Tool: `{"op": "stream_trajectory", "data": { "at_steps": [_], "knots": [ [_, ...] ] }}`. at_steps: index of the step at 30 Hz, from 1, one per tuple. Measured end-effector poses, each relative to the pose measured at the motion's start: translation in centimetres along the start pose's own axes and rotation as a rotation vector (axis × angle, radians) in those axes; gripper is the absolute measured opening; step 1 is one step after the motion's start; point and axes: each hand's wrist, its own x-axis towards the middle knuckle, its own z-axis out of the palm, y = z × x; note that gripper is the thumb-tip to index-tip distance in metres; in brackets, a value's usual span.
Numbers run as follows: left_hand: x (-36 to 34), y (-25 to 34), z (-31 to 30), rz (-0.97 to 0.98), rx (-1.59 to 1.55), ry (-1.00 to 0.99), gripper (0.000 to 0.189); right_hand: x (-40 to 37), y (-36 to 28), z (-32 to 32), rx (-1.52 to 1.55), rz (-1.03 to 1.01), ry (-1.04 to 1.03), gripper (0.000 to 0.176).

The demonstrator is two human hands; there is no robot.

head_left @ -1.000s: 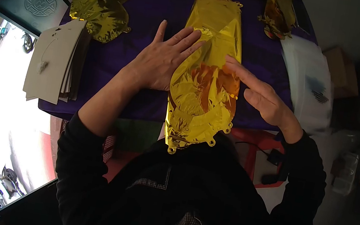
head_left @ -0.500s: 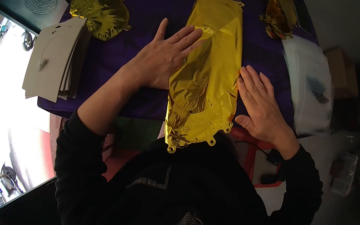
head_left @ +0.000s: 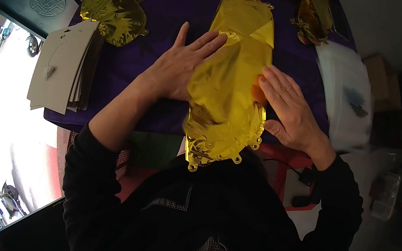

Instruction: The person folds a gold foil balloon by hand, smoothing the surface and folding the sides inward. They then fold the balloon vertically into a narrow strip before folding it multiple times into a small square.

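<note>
A long, flat gold foil balloon [head_left: 235, 78] lies lengthwise in front of me, with small holed tabs along its near end and at its far corners. My left hand [head_left: 182, 64] is spread open at its left side, fingertips over the foil and the lower palm beside a raised fold. On the right edge, my right hand [head_left: 289, 108] rests with its fingers stretched out and thumb apart, and its orange reflection shows in the foil. Neither hand grips the balloon. The near end of the foil hangs past the table edge toward my lap.
A purple cloth [head_left: 159, 28] covers the table. More gold foil [head_left: 119, 11] lies at the back left, and another piece [head_left: 315, 14] at the back right. Grey cards [head_left: 59, 67] stand at the left edge; clear plastic bags [head_left: 344, 96] lie on the right.
My right hand has shifted slightly left and up onto the foil's edge. The loose fold in the foil's middle and near part has moved and looks smoother. My left hand stays nearly in place.
</note>
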Motion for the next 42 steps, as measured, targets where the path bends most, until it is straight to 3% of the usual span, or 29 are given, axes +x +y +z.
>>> {"op": "stream_trajectory", "data": {
  "at_steps": [7, 12, 25, 42],
  "knots": [
    [0.0, 0.0, 0.3, -0.014, 0.022, 0.005, 0.101, 0.6, 0.3, -0.4, 0.058, -0.024, 0.028, 0.084],
    [0.1, 0.2, 0.0, -0.021, -0.002, 0.010, 0.102, -0.6, 0.7, 0.4, 0.087, -0.040, -0.101, 0.079],
    [0.0, 0.0, 0.2, -0.012, -0.010, 0.012, 0.096, 0.7, 0.4, 0.9, 0.151, -0.086, -0.041, 0.085],
    [0.0, 0.0, 0.3, -0.022, -0.033, 0.009, 0.101, 0.5, 0.4, 1.2, 0.066, -0.134, -0.162, 0.088]
  ]
}}
